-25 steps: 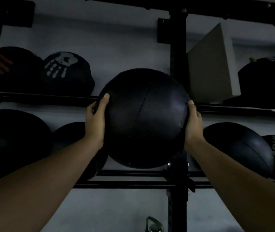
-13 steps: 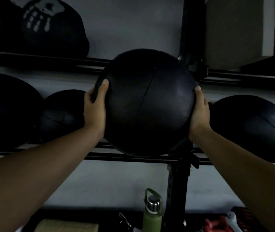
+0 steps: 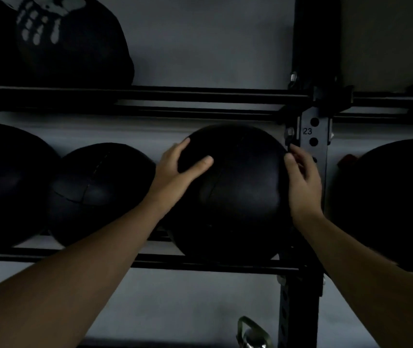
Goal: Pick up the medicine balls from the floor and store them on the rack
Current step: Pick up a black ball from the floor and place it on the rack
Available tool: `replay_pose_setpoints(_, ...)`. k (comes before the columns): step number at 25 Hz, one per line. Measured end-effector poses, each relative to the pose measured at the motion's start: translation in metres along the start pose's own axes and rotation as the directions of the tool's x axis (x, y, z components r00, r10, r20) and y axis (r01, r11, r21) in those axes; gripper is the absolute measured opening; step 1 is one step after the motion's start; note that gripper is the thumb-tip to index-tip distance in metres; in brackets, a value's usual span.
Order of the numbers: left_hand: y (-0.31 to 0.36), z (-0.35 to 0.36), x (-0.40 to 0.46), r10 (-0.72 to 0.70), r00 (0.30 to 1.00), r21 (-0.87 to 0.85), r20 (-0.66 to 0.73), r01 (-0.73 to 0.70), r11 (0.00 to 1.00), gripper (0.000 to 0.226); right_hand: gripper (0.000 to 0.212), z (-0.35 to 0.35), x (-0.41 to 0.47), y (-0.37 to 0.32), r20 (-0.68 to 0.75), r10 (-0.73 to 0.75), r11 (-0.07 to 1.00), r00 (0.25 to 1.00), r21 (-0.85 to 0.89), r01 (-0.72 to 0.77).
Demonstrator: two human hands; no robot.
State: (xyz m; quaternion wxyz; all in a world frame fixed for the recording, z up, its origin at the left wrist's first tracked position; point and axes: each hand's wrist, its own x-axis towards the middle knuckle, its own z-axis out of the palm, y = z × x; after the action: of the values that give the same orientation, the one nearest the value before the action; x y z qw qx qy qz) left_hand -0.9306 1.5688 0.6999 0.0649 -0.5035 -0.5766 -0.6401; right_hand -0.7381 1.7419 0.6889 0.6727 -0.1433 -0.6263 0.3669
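Note:
A large black medicine ball (image 3: 235,197) sits on the lower rails of the black rack (image 3: 200,264), just left of the upright post (image 3: 313,136). My left hand (image 3: 175,172) rests on the ball's upper left, fingers spread and nearly straight. Along the ball's right edge, next to the post, lies my right hand (image 3: 303,182) with its fingers relaxed. Neither hand wraps round the ball.
Two more black balls (image 3: 100,192) (image 3: 7,184) fill the same shelf to the left, and another ball (image 3: 388,197) lies right of the post. A ball with a white handprint (image 3: 74,46) is on the upper shelf. A green bottle (image 3: 253,335) stands below.
The ball has gone from being held in front of the rack to resting on the lower rails. My hands have loosened; the left has slid onto the ball's upper face.

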Motion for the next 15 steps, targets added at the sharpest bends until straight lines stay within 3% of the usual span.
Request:
replay_pose_setpoints(3, -0.014, 0.021, 0.017, 0.090, 0.993, 0.140, -0.076, -0.079, 0.987, 0.089, 0.046, 0.012, 0.011, 0.007, 0.117, -0.199, 0.961, 0.973, -0.174, 0.217)
replay_pose_setpoints(8, -0.023, 0.028, 0.024, 0.147, 0.973, 0.172, -0.176, -0.116, 0.978, 0.081, 0.040, 0.018, 0.020, 0.007, 0.094, -0.184, 0.956, 0.978, -0.214, 0.200)
replay_pose_setpoints(15, -0.015, 0.020, 0.012, 0.084, 0.992, 0.156, -0.093, -0.069, 0.985, 0.088, 0.046, 0.005, 0.013, 0.004, 0.229, -0.141, 0.943, 0.963, -0.264, 0.201)
